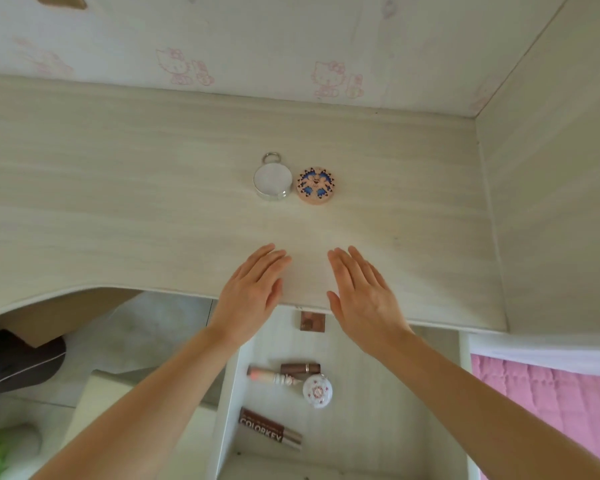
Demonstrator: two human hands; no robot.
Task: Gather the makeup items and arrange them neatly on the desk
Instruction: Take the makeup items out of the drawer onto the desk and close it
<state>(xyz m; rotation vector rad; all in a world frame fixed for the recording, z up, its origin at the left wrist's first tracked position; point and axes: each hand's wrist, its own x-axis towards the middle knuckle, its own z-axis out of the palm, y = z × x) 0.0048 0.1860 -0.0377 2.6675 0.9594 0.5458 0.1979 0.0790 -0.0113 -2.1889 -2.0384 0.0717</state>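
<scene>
Both forearms reaching forward, left hand (253,289) and right hand (362,296) fingers straight, holding nothing, over desk (118,202) edge

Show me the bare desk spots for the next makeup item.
The desk is bare left of the silver compact, right of the patterned compact, and between them and both hands, left and right. Only the two touching compacts crowd the middle.
</scene>
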